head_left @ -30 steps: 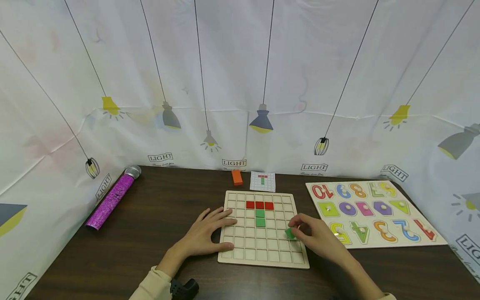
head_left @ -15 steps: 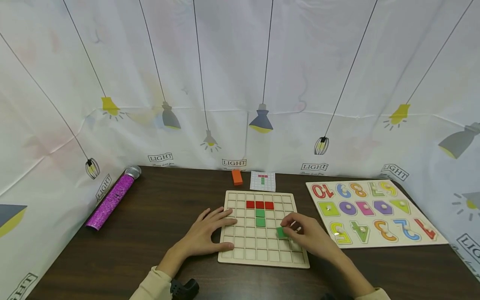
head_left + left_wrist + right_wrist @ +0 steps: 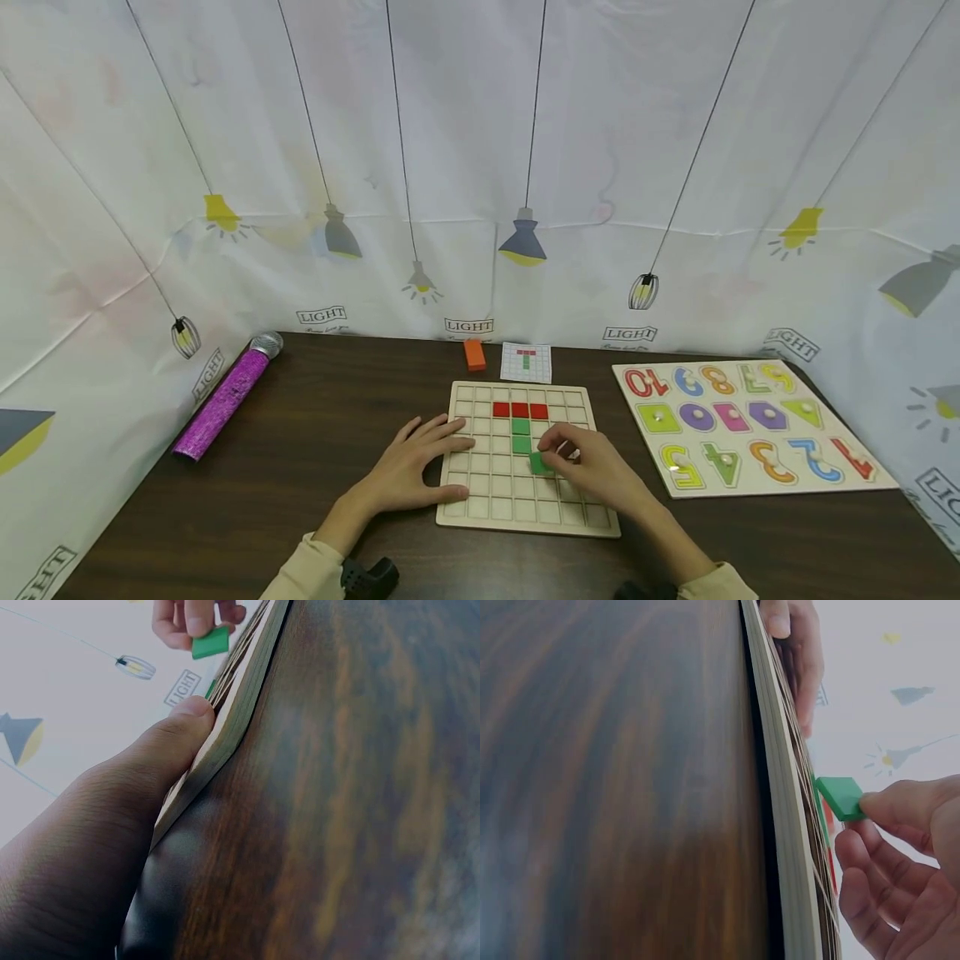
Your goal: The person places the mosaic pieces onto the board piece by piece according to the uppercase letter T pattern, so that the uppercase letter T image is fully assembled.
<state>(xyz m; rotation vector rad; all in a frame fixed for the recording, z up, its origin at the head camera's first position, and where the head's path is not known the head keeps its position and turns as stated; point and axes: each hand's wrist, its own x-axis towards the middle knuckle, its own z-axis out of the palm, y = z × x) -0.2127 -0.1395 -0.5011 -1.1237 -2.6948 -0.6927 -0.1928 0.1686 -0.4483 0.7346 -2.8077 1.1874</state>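
A square wooden grid board [image 3: 501,508] lies on the table, with three red tiles [image 3: 519,410] in a row and two green tiles [image 3: 521,436] below the middle one. My right hand [image 3: 596,471] pinches a loose green tile [image 3: 840,798] between thumb and fingertips, tilted just above the board, right of and below the lower green tile. Spread flat, my left hand [image 3: 411,467] rests on the board's left edge; in the left wrist view its thumb [image 3: 176,735] presses on the rim.
Behind the board sit an orange block [image 3: 474,355] and a small card [image 3: 526,363] printed with a red and green T. A number and shape puzzle board [image 3: 750,429] lies to the right. A purple microphone [image 3: 225,400] lies at left.
My right hand has moved left across the board with the green tile, from near the right edge to close beside the green column. The left hand has stayed in place.
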